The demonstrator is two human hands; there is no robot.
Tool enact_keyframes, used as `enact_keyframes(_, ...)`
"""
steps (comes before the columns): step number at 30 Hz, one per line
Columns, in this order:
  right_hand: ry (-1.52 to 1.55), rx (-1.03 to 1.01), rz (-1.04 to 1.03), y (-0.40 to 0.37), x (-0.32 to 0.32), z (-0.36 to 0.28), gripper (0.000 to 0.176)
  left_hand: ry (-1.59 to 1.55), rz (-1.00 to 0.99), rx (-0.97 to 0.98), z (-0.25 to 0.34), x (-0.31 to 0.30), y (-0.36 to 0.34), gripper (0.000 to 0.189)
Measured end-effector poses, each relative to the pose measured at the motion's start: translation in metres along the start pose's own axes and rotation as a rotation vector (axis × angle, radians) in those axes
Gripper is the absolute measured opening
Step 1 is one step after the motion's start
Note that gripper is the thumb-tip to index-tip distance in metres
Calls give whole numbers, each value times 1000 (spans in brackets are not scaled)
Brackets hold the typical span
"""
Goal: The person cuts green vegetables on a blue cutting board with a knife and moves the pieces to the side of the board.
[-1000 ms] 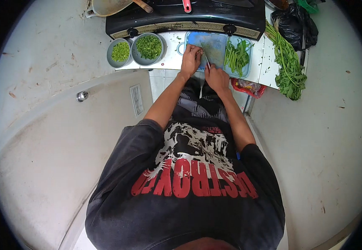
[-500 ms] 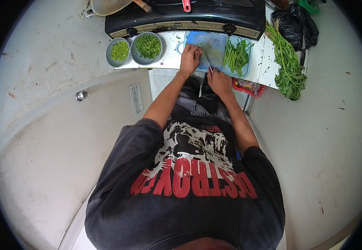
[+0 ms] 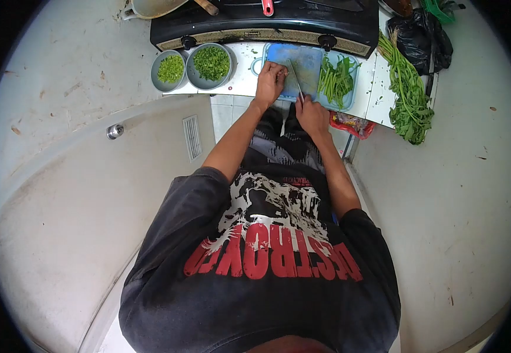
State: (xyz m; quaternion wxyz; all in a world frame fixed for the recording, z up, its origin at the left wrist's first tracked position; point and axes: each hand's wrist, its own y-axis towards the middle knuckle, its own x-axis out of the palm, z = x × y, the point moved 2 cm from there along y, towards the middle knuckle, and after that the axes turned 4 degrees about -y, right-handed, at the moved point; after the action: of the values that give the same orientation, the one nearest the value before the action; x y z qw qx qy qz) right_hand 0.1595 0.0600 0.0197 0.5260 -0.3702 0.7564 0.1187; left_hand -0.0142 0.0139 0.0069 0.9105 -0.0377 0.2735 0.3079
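My right hand (image 3: 309, 112) is wrapped round the handle of a knife (image 3: 296, 77), whose blade points up and left over a blue cutting board (image 3: 308, 63). At the board's left side is my left hand (image 3: 272, 81), its fingers closed together; what they pinch, if anything, is too small to make out. Cut leafy stems (image 3: 336, 82) lie in a light blue tray (image 3: 349, 97), right of the board. Two grey bowls stand to the left: a larger one with dark green chopped leaves (image 3: 211, 63) and a smaller one with pale green chopped pieces (image 3: 171, 69).
Behind the board is a black stove (image 3: 232, 25), with a pan (image 3: 149, 7) at its back left. A long bunch of greens (image 3: 409, 100) lies at the right, beside a black plastic bag (image 3: 421, 42). A red package (image 3: 352, 125) is below the counter edge.
The knife and my right hand have shifted slightly right, so the blade stands farther from my left hand. My left hand has hardly moved.
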Motion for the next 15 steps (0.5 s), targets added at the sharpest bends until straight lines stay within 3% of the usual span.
enact_keyframes(15, 36, -25, -41, 28, 1, -15, 37, 33, 20, 9, -4, 1, 0, 13)
